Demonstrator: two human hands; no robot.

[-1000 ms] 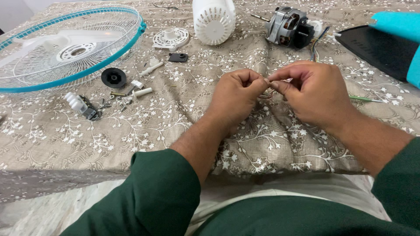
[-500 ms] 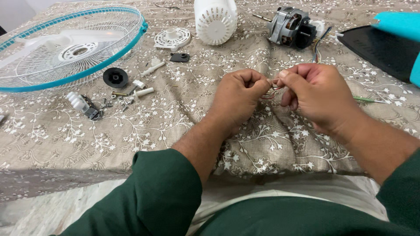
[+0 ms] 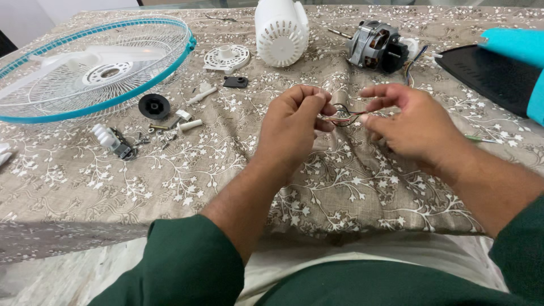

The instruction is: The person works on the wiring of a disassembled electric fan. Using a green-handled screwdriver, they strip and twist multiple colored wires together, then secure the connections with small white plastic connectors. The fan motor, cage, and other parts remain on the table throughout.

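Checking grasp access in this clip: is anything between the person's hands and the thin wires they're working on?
Nothing visible does. The left hand and right hand both pinch the thin wires directly, above the patterned cloth.

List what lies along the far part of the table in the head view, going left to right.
Fan guard with a teal rim → round white slotted cover → white vented housing → fan motor → black panel with a teal part over its right end.

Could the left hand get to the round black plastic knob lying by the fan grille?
Probably yes: the left hand pinches thin wires, but only bare patterned cloth separates it from the black knob.
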